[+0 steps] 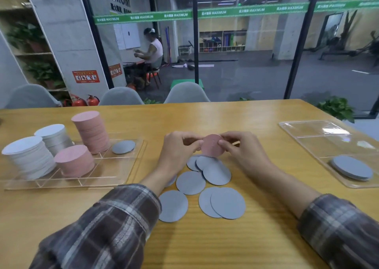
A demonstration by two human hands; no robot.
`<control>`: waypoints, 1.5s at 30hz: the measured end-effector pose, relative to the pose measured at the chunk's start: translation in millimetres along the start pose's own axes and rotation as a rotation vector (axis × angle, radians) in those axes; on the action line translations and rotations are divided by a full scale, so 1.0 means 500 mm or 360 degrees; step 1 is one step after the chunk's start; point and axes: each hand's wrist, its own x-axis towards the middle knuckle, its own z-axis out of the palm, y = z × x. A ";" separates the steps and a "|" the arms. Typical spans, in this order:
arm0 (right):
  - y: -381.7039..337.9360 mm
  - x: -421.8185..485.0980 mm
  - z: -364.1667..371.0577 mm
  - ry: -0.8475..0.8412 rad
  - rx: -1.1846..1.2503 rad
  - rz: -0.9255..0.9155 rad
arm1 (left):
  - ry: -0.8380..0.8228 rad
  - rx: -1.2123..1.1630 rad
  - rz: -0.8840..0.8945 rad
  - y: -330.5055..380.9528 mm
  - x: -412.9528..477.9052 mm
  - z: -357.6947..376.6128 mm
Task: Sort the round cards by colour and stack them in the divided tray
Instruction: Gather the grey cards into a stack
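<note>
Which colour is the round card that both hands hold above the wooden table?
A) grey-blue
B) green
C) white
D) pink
D: the left hand and the right hand pinch a pink round card between them, while the loose grey-blue round cards lie flat on the table below it.

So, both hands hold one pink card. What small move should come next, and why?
Probably carry the pink card, pinched by the left hand and the right hand, over to the shorter pink stack in the divided tray. It matches that colour, and the loose cards below are all grey.
</note>
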 end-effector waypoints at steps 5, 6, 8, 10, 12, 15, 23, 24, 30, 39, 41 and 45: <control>-0.001 -0.003 -0.003 -0.0011 -0.0052 -0.0092 | 0.0001 0.0036 0.0058 0.008 -0.008 0.001; -0.001 -0.004 -0.001 0.0006 -0.0023 -0.0090 | 0.0014 0.0027 0.0053 0.009 -0.008 -0.004; -0.010 0.000 0.002 0.0049 0.0063 -0.0072 | 0.0054 -0.0008 0.0045 0.015 -0.003 -0.020; -0.025 0.012 0.009 0.0040 0.0165 -0.0041 | 0.0082 -0.0027 0.0020 0.016 0.001 -0.046; -0.042 0.023 0.021 -0.0028 0.0240 0.0017 | 0.0083 -0.0021 -0.0017 0.014 0.000 -0.077; -0.075 0.044 0.053 -0.0177 0.0279 0.0049 | 0.0117 0.0030 -0.0066 0.004 -0.006 -0.135; -0.194 0.101 0.193 -0.0367 0.0154 -0.0103 | 0.0286 0.0144 -0.0202 -0.027 -0.047 -0.318; -0.211 0.104 0.210 -0.0388 0.0152 -0.0111 | 0.0305 0.0170 -0.0216 -0.034 -0.054 -0.340; -0.315 0.119 0.316 -0.0511 0.0231 -0.0151 | 0.0424 0.0239 -0.0352 -0.064 -0.091 -0.466; -0.400 0.144 0.452 -0.0673 0.0445 0.0135 | 0.0620 0.0556 -0.0386 -0.117 -0.127 -0.569; -0.401 0.149 0.468 -0.0663 0.0428 0.0155 | 0.0609 0.0578 -0.0375 -0.124 -0.134 -0.573; -0.400 0.155 0.494 -0.0654 0.0368 0.0172 | 0.0414 0.0792 -0.0313 -0.135 -0.142 -0.570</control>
